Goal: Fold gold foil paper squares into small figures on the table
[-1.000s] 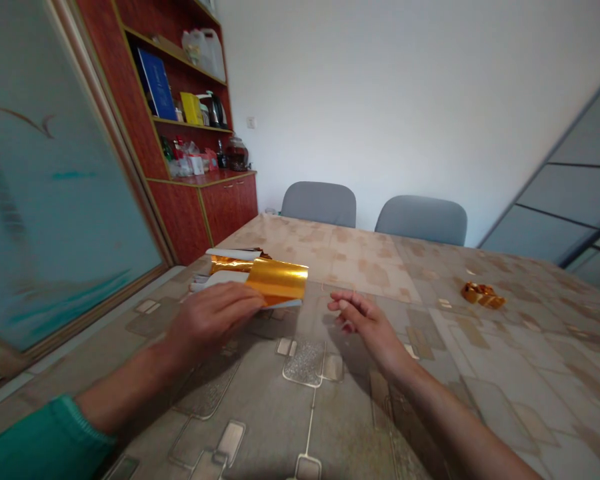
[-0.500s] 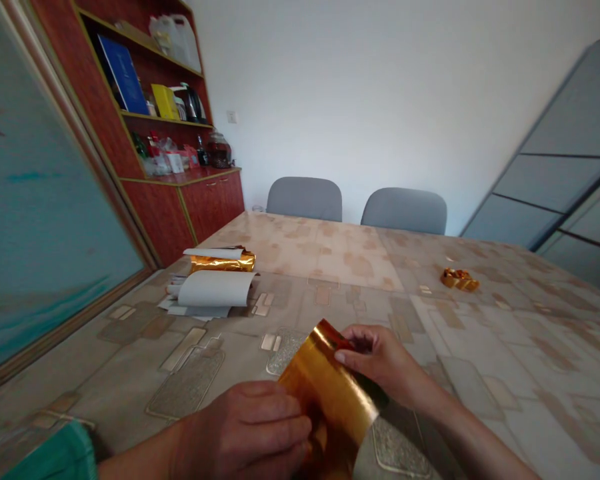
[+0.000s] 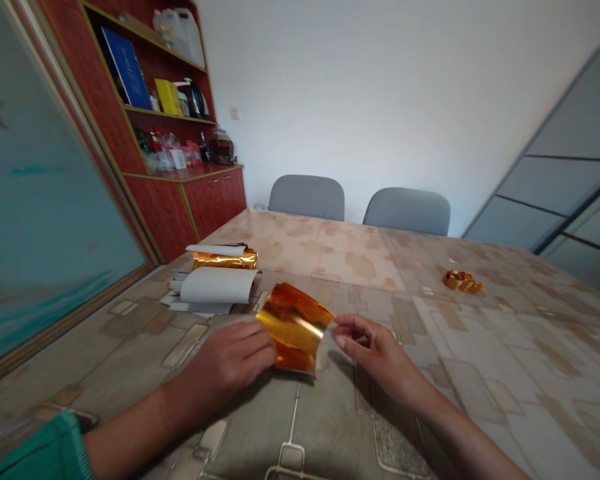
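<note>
A shiny gold foil paper sheet (image 3: 297, 330) bends in a curve just above the patterned tablecloth, between both hands. My left hand (image 3: 237, 353) pinches its left edge, with the fingertips partly behind the sheet. At the sheet's upper right corner is my right hand (image 3: 367, 340), thumb and index finger closed on that corner; the other fingers curl loosely. Left of the sheet lies a stack of curled paper with pale grey backs (image 3: 220, 287). Just beyond it is a roll of gold foil paper (image 3: 225, 258).
A folded gold foil piece (image 3: 463, 281) lies on the table (image 3: 480, 333) at the right. Two grey chairs (image 3: 307, 197) stand at the far edge, before a white wall. A red-brown cabinet (image 3: 213, 207) with loaded shelves is at the back left, beside a frosted glass door (image 3: 45, 200).
The gold sheet has moved up and away from me and turned flatter. My left hand has shifted left and forward with it; my right hand now holds just its corner.
</note>
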Demonstrator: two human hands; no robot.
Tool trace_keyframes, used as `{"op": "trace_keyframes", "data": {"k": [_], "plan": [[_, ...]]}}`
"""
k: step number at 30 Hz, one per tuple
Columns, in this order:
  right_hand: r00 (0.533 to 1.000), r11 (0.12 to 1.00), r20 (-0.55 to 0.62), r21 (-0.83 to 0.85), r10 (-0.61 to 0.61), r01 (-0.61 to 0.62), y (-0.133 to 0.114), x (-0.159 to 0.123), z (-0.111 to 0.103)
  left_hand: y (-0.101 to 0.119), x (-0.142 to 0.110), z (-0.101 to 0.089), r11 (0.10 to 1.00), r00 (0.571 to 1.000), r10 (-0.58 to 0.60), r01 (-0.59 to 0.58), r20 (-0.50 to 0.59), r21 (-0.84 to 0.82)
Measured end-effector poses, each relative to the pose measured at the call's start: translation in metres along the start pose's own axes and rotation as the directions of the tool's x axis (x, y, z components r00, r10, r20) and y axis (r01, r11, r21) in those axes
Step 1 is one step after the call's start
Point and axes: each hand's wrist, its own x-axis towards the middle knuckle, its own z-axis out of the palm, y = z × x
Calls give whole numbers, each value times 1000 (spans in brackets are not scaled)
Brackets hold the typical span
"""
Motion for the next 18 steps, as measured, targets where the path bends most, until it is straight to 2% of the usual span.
{"op": "trace_keyframes", "data": {"k": [2,3,5,9,13,16,18], "plan": [[999,1000,-32,-16,11,-12,4,0,-1,-12,-1,-3,971,998,6,-22,68,238],[999,1000,-37,-20,17,-17,5,0,-1,-18,-1,-5,950,998,-21,3,53,312],[999,999,-24,-23,26,-27,6,0,0,-28,-3,-8,929,995,-49,12,91,371],[999,999,11,-27,38,-37,7,0,5,-39,-9,-11,914,964,-140,39,225,405],[999,998,23,-47,34,-33,9,-1,6,-43,-14,-11,912,926,-214,75,312,404],[998,997,58,-69,30,-26,7,-3,7,-43,-17,-14,923,913,-215,74,345,379],[993,993,117,-114,6,7,1,-7,10,-44,-19,-19,949,921,-190,83,340,303]]}}
